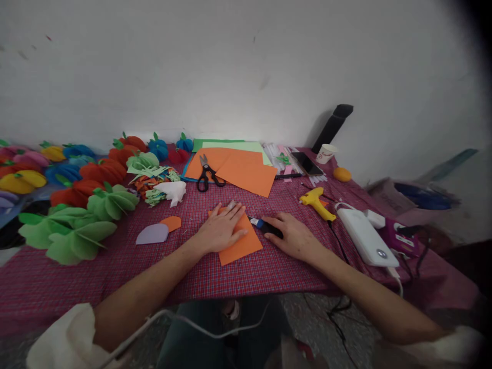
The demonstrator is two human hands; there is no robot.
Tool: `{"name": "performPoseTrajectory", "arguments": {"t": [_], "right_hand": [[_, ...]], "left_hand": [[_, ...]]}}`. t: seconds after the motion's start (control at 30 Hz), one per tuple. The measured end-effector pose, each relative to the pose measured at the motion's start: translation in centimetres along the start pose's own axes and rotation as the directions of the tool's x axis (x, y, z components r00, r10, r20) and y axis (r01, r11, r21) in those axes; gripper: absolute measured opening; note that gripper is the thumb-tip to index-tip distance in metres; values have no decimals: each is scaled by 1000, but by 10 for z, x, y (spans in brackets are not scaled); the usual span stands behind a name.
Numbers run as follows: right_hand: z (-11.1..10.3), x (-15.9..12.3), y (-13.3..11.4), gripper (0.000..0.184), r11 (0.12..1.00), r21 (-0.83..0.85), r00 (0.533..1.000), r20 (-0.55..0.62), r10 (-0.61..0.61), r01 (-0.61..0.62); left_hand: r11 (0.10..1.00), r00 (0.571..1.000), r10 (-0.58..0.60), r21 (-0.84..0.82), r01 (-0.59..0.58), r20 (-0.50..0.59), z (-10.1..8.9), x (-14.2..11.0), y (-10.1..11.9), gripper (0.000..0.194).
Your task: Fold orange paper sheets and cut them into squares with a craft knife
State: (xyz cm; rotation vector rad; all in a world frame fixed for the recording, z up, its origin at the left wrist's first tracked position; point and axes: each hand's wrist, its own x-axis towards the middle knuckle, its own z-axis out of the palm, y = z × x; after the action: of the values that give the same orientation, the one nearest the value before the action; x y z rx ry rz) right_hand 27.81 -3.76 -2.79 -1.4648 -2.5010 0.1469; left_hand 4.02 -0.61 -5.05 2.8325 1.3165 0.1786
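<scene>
An orange paper sheet (244, 246) lies on the table near its front edge. My left hand (221, 228) rests flat on the sheet, fingers stretched out. A small greyish thing (231, 204) shows at its fingertips; its kind is unclear. To the right, my right hand (294, 236) has its fingers curled over a black-and-blue tool (272, 228) that looks like a utility knife. The tool's pale tip points at the sheet's right edge. Left of the sheet lie a lilac rounded paper piece (152, 234) and a smaller orange paper piece (172, 223).
Black-handled scissors (205, 171) lie on stacked orange paper (246, 174). Several paper pumpkins (103, 171) and paper scraps (154, 184) fill the left. A yellow glue gun (317, 202), white power bank (365, 236), purple power strip (400, 238), phone (306, 163) and cup (326, 154) stand right.
</scene>
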Motion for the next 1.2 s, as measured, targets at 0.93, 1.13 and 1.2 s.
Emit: {"name": "performPoseTrajectory", "arguments": {"t": [0.93,1.13,1.2], "right_hand": [[5,19,-2,40,1000,-20,1000,-5,-18,17],[7,25,-2,39,999,-17,999,-16,-35,35],[7,24,-1,38,1000,-16,999,-22,-28,27]], "left_hand": [[1000,1000,5,-5,-5,-6,0,0,0,66],[1000,1000,-4,-10,4,-7,1,0,0,66],[1000,1000,-9,-14,9,-7,0,0,0,66]]}}
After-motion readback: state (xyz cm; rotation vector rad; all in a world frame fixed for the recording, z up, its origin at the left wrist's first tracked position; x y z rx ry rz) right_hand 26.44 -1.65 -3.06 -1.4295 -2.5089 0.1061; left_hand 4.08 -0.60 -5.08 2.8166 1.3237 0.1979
